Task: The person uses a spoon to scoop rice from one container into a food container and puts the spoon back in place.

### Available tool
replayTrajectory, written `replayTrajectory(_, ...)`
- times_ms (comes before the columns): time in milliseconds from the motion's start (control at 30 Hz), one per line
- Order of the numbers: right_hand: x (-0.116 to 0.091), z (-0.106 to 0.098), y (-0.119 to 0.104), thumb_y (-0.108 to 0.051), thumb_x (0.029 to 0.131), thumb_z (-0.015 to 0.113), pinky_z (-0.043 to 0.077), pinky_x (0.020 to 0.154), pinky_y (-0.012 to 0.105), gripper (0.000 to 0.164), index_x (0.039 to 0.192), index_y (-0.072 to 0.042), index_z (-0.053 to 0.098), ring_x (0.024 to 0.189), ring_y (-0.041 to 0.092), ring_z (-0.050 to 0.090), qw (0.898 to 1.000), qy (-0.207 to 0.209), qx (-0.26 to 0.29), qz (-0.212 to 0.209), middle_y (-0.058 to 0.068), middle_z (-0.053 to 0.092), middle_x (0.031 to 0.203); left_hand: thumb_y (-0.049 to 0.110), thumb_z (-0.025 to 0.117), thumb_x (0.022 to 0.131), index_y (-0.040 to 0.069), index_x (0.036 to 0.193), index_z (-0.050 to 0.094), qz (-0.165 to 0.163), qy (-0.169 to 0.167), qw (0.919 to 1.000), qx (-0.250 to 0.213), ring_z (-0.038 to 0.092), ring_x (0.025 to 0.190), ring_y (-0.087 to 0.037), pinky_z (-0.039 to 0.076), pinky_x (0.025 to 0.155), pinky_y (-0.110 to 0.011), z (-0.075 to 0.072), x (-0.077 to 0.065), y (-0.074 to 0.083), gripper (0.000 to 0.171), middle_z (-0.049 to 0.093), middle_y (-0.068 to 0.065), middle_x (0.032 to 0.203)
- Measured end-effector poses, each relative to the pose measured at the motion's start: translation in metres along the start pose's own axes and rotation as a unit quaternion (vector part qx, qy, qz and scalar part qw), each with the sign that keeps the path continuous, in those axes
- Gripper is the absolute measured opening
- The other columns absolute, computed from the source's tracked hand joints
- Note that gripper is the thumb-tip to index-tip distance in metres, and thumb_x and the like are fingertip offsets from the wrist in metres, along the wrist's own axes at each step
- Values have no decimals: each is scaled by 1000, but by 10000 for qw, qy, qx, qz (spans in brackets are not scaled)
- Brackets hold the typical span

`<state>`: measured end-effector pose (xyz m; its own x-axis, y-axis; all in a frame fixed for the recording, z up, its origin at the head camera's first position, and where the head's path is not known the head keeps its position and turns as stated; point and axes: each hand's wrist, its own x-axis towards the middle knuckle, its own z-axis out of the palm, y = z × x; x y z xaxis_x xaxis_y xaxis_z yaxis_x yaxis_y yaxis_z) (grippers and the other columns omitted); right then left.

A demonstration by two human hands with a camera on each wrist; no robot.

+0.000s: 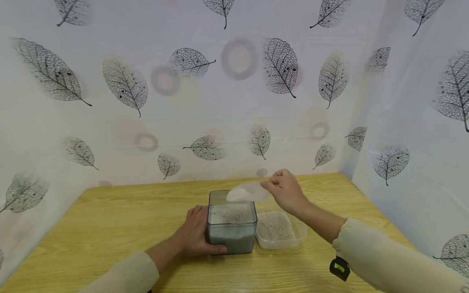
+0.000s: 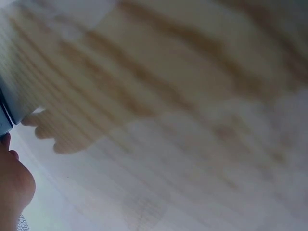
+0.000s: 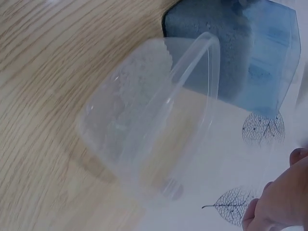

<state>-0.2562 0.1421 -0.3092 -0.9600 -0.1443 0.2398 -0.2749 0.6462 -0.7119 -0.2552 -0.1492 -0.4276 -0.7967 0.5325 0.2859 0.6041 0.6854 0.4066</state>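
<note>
A translucent grey square container stands on the table, with white grain, probably rice, inside. My left hand holds its left side, the thumb lying across the front; the left wrist view catches only part of the container and hand. Above the container's back right rim, my right hand pinches a translucent scoop carrying a white heap. Right of the container sits a clear plastic tub of pale grain, also seen in the right wrist view. The scoop is not discernible there.
The wood-grain table extends to both sides of the containers. Behind it and at the sides hangs a white sheet printed with leaves. A black strap device hangs under the right sleeve.
</note>
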Motion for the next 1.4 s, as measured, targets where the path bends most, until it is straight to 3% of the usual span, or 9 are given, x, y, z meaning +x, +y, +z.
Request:
replayTrajectory(333,-8,-27,21,-30,101,57,39,79,35,43,64,-10,47,92,24,45,9995,165,-71,266,13,46,105,73,77,65,8,145,37,-50,-73,10000,20,42,123,-24,26,110,-52,-1,0,2,111,51,-6,135)
replayTrajectory(500,-21,-34,44,-29,102,56,39,79,35,39,68,-8,52,92,23,47,9984,227,-478,203,11,49,104,76,75,65,9,145,37,-49,-78,10000,-21,42,123,-23,26,110,-52,0,0,2,111,52,-5,135)
replayTrajectory(767,-38,-44,73,-27,102,56,46,85,49,41,66,-8,53,99,30,57,9952,409,-881,-115,12,60,102,77,75,64,9,145,37,-27,-24,10000,-32,43,123,-23,27,110,-53,0,0,2,113,52,-5,134)
replayTrajectory(1033,-53,-44,100,-27,101,59,42,83,55,44,61,-12,48,99,32,57,9924,366,-1148,-250,5,62,94,77,75,64,9,145,38,-30,-20,10000,-53,43,122,-23,27,109,-52,-1,0,3,112,52,-5,134)
replayTrajectory(1200,-59,-47,107,-27,100,60,36,81,62,41,61,-16,52,99,35,58,9864,290,-1533,-508,3,67,96,78,74,65,9,146,38,21,19,10000,-74,43,121,-22,28,108,-52,-1,-1,3,112,53,-5,134)
replayTrajectory(1400,-58,-60,107,-30,102,56,35,76,56,39,64,-22,57,94,31,58,9715,123,-2240,-766,3,68,96,77,74,65,9,145,38,29,22,10000,-35,43,122,-23,28,108,-52,-1,0,3,112,53,-6,135)
